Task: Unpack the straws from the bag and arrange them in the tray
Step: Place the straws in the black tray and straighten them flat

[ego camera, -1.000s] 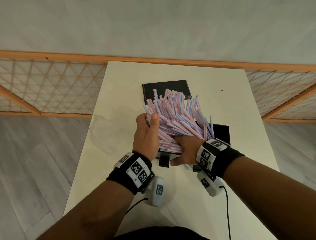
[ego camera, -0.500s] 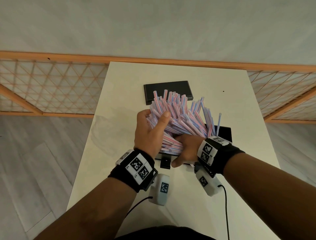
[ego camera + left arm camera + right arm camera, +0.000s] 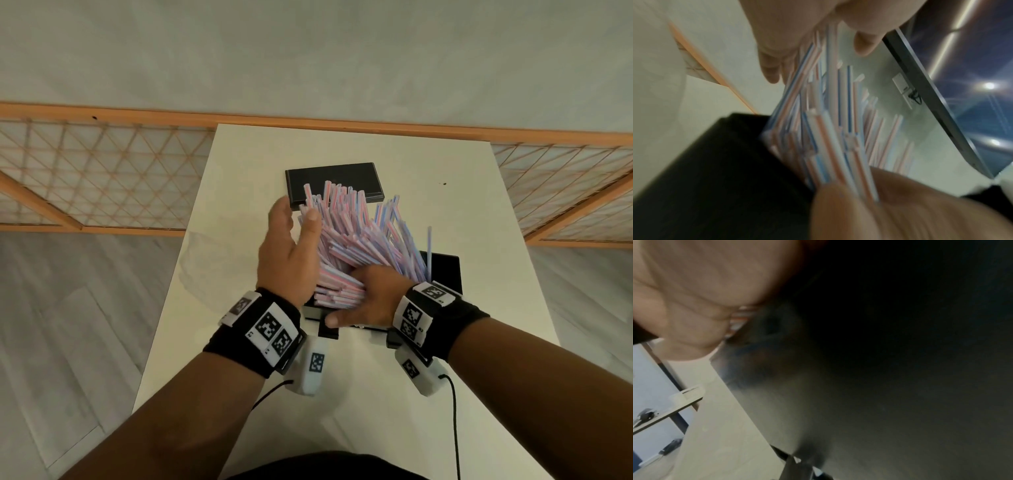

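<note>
A thick bundle of pink, blue and white striped straws (image 3: 359, 246) fans out away from me over the black tray (image 3: 445, 274), which is mostly hidden beneath it. My right hand (image 3: 363, 294) grips the bundle's near ends just above the tray's front edge. My left hand (image 3: 296, 214) lies along the bundle's left side near the far tips, fingers straight, thumb resting on the straws. In the left wrist view the straws (image 3: 828, 146) run between my left fingers (image 3: 772, 65) and the blurred right hand (image 3: 900, 211). The right wrist view is mostly dark, with a few straw ends (image 3: 740, 316) by the palm.
A second flat black piece (image 3: 334, 178) lies further back on the white table (image 3: 462, 192). A faint clear plastic sheet (image 3: 205, 260), perhaps the bag, lies at the table's left edge. A wooden lattice rail (image 3: 102, 178) runs behind the table.
My left hand has slid from the middle of the bundle toward its far tips and loosened from a grip to straight fingers. The right hand has kept its hold on the near ends.
</note>
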Demonstrator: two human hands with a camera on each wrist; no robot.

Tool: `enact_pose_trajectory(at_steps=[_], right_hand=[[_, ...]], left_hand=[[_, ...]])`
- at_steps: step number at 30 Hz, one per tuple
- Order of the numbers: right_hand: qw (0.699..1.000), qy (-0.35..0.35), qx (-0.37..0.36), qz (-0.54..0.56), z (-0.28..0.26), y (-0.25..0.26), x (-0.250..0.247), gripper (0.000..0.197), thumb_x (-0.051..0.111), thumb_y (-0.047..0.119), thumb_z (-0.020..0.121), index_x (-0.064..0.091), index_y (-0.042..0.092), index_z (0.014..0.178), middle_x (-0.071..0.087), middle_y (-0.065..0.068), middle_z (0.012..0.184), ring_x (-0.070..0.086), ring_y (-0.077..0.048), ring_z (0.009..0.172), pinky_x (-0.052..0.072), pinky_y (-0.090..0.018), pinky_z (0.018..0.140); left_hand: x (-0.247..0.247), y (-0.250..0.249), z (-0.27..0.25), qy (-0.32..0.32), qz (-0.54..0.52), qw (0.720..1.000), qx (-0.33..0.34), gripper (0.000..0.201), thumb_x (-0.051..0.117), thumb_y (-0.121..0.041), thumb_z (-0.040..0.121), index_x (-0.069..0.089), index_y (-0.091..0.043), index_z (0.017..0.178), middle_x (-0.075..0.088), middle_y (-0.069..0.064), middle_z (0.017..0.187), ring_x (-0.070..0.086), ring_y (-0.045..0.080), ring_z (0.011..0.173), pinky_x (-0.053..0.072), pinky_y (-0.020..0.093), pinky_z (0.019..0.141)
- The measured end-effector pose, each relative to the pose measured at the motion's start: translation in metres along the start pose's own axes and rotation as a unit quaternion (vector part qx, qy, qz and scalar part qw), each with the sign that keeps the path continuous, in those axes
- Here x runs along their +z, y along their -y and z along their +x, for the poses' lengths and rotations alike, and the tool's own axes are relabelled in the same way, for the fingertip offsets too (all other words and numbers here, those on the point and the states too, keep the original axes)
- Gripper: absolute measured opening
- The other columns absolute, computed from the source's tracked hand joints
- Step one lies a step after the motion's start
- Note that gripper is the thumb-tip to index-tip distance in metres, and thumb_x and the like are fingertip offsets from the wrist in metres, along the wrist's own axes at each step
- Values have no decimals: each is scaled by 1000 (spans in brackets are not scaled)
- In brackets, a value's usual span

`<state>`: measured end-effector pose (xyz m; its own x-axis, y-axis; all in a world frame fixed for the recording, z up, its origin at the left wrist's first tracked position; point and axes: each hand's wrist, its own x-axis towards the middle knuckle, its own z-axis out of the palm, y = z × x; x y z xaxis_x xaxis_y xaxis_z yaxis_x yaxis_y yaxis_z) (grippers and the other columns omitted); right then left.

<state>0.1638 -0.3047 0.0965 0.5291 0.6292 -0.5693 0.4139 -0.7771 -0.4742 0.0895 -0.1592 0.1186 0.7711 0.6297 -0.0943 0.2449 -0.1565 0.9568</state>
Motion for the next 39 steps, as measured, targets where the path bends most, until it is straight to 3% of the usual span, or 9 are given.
enact_pose_trajectory(at_steps=[4, 8, 13, 17, 20, 30, 33, 37, 39], right_hand=[[996, -41, -17, -71, -5, 1, 6, 81, 69, 76, 66, 58, 23, 126, 60, 2, 121, 52, -26, 121, 37, -33, 103], [996, -57, 4, -67, -9, -3, 10, 89, 59, 83, 67, 52, 20, 130, 59, -2, 128, 54, -27, 121, 42, -33, 104], [999, -8, 31, -26, -15, -11, 3, 78, 59, 73, 78, 50, 23, 138, 56, -2, 136, 47, -24, 131, 34, -29, 108], [998, 35, 51, -4, -10, -11, 1, 77, 63, 75, 73, 54, 29, 134, 59, 5, 125, 50, -21, 126, 35, -27, 103], [997, 51, 51, -33, -2, -9, 2, 87, 71, 77, 59, 56, 33, 132, 58, 10, 129, 52, -19, 124, 39, -35, 107], [993, 80, 43, -76, 14, 2, 0, 109, 72, 78, 37, 55, 27, 132, 62, 7, 126, 56, -20, 119, 45, -38, 103], [997, 51, 7, -61, 11, 5, 0, 100, 81, 66, 49, 51, 29, 137, 56, 5, 137, 49, -21, 128, 38, -38, 110], [1000, 4, -28, -3, 8, 6, -5, 85, 85, 61, 55, 55, 36, 130, 60, 10, 132, 53, -17, 124, 40, -38, 109], [1000, 1, -15, 10, 6, 6, -5, 70, 83, 64, 54, 64, 34, 115, 69, 11, 112, 62, -15, 106, 49, -37, 99]], left_hand=[[7, 11, -11, 102, 68, 992, -42, 88, 32, -68, 98, -2, -20, 162, 33, 8, 163, 36, 26, 148, 24, 32, 120], [10, 17, -9, 89, 52, 993, -51, 104, 30, -80, 86, -9, -18, 161, 14, 4, 170, 22, 22, 154, 20, 47, 125], [11, 21, -4, 25, -102, 985, -134, 82, 47, -62, 97, 15, -20, 160, 36, 2, 159, 43, 17, 138, 38, 30, 104], [15, 26, -10, 36, -82, 988, -127, 66, 48, -68, 92, 48, -19, 135, 64, -9, 112, 64, 18, 107, 50, 43, 96], [18, 30, -13, 36, -89, 990, -106, 68, 49, -75, 78, 59, -26, 124, 71, -10, 113, 67, 11, 107, 52, 46, 100], [18, 28, -14, 11, -105, 991, -77, 64, 55, -70, 80, 63, -23, 122, 72, -6, 114, 68, 11, 107, 53, 48, 99], [16, 25, -13, -5, -95, 994, -46, 59, 55, -67, 84, 60, -21, 121, 71, -7, 113, 68, 12, 107, 53, 48, 98], [9, 15, -5, -62, -125, 990, -3, 44, 61, -46, 93, 55, -10, 117, 64, -10, 93, 63, -3, 81, 50, 23, 77], [4, 9, 0, -84, -136, 987, -8, 48, 62, -43, 91, 51, -13, 128, 66, -2, 109, 65, 0, 94, 48, 19, 82]])
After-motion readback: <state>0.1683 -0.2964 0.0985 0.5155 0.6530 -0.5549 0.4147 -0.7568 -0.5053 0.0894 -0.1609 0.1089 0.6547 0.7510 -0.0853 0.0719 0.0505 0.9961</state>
